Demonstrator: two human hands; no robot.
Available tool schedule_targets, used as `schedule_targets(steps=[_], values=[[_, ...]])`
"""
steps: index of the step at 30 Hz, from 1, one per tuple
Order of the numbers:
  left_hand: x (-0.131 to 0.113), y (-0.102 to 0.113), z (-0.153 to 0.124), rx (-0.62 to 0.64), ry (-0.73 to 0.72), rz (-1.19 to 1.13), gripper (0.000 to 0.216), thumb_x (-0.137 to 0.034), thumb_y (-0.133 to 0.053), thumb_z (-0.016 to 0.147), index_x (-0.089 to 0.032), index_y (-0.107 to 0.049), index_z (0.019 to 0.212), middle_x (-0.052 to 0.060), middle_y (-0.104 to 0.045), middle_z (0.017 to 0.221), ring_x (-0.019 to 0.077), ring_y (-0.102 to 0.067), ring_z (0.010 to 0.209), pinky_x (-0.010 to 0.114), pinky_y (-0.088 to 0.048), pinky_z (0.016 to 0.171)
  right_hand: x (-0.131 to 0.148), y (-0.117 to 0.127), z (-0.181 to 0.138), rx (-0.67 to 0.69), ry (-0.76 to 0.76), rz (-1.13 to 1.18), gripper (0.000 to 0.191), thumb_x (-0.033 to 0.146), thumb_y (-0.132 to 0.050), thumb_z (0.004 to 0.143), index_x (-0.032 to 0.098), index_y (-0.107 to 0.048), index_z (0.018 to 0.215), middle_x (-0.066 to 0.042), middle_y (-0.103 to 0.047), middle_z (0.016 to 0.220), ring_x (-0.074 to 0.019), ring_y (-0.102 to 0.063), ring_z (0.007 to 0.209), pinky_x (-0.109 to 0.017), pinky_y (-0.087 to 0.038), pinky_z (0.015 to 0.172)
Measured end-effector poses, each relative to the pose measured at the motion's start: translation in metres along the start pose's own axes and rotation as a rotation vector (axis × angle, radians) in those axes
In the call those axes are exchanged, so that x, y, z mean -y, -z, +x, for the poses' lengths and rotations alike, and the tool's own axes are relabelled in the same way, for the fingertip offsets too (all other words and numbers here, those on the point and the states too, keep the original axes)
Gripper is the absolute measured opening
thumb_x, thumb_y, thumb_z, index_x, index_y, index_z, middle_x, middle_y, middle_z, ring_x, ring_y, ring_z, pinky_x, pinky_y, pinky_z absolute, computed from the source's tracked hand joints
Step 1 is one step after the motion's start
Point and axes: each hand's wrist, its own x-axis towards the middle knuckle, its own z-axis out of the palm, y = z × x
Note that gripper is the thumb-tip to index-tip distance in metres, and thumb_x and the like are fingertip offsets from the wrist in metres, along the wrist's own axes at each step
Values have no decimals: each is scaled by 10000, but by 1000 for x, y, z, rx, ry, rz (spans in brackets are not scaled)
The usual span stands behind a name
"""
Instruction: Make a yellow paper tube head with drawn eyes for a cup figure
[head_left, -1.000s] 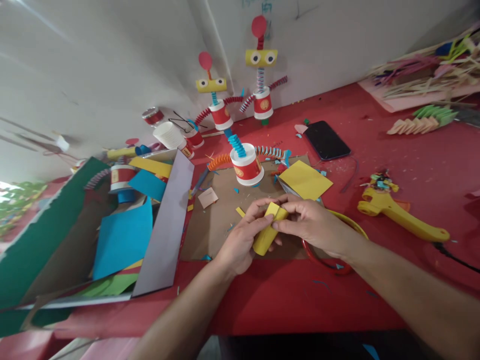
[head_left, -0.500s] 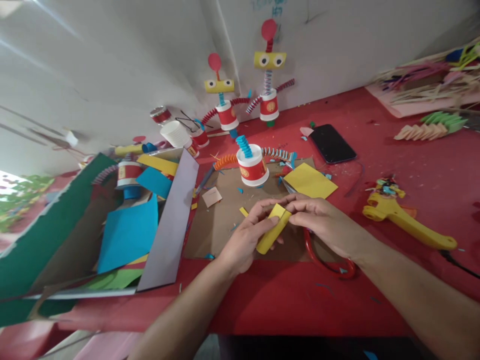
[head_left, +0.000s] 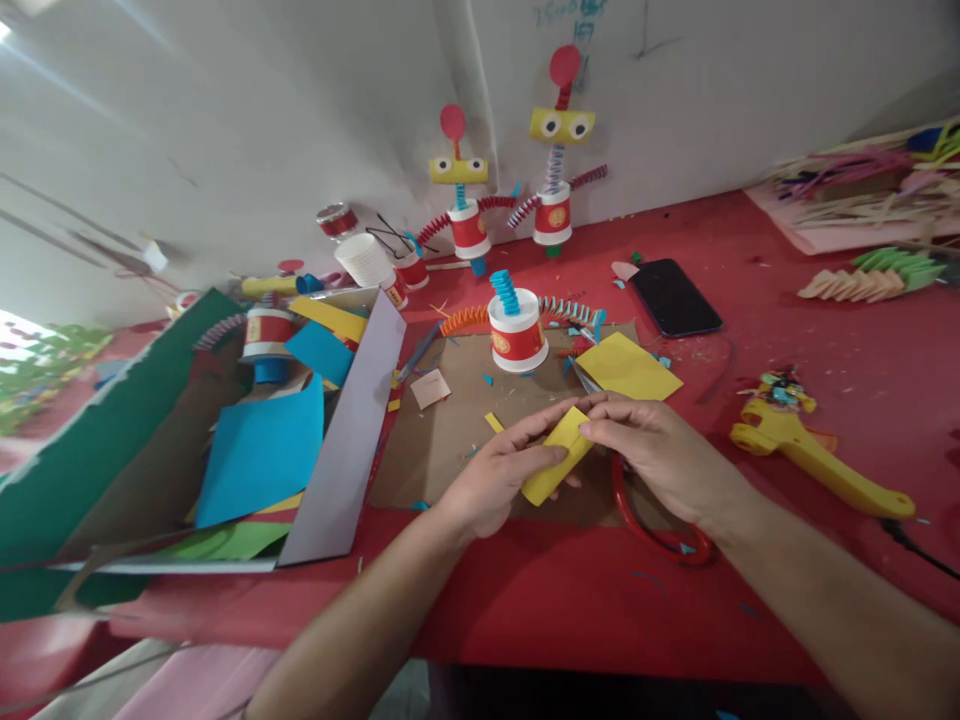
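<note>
Both my hands hold a small rolled piece of yellow paper [head_left: 556,458] above a brown cardboard sheet [head_left: 442,440]. My left hand [head_left: 499,478] wraps its fingers round the lower end of the roll. My right hand [head_left: 651,447] pinches the upper end with thumb and fingers. Just behind them stands a red and white paper cup [head_left: 517,340] with a blue paper spring on top and striped paper-spring arms. A flat yellow paper square [head_left: 628,366] lies to its right.
Red scissors [head_left: 654,524] lie under my right wrist. A yellow glue gun [head_left: 816,452] and a black phone [head_left: 675,296] lie to the right. Two finished cup robots [head_left: 469,205] stand by the wall. Blue, grey and green paper sheets [head_left: 264,450] pile up at left.
The yellow roll has flattened and tilted lower between my hands, which shifted slightly right. The camera view has drifted, so everything sits a little further right.
</note>
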Motion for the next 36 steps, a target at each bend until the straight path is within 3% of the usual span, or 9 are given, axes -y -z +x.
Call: schedule_targets(steps=[7,14,18,21,25,29,36], values=[[1,7,1,69,29,-90,566,-119,-594,768,-284,-561,1308,79,-643,1186,172,-673,826,227,-508,633,-5,1,2,35,-41,121,194,290,-647,738,181,-631,579,-40,-601,914,-195,-551,873,-331,-440,741],[-5,11,0,153,19,-134,607,-37,-598,692,-213,-597,1273,88,-673,1165,230,-646,996,348,-527,853,-3,2,1,2,-55,155,151,284,-673,704,176,-661,599,-35,-580,927,-163,-524,795,-320,-420,724],[-10,13,-1,150,-6,-110,656,5,-584,619,-216,-626,1236,74,-599,1300,254,-588,1110,374,-501,921,-4,2,2,-38,-34,95,143,282,-670,706,185,-660,601,-35,-586,942,-182,-526,865,-316,-401,759],[-11,14,-2,138,-10,-124,646,-30,-625,632,-247,-617,1241,72,-554,1354,283,-542,1175,382,-524,882,-6,1,2,-84,38,17,160,286,-657,733,195,-654,602,-38,-595,943,-201,-529,933,-321,-388,808],[-10,10,-2,10,15,-94,459,-226,-678,771,-230,-623,1227,110,-623,1231,248,-601,1070,326,-552,762,-9,-1,1,-133,112,-39,172,297,-658,755,207,-651,609,-41,-577,949,-214,-521,1009,-322,-372,862],[-5,9,0,-56,-7,-108,455,-196,-722,733,-190,-655,1183,113,-681,1084,183,-663,858,245,-528,665,-9,-3,0,-136,117,-18,157,327,-678,748,214,-674,639,-41,-575,959,-218,-520,1003,-322,-377,873],[-9,17,-1,-12,-54,-173,452,-136,-690,724,-182,-665,1172,113,-685,1123,200,-673,920,291,-538,788,-3,-2,0,-153,48,102,177,337,-718,708,211,-662,597,-31,-562,943,-201,-521,899,-295,-413,770]])
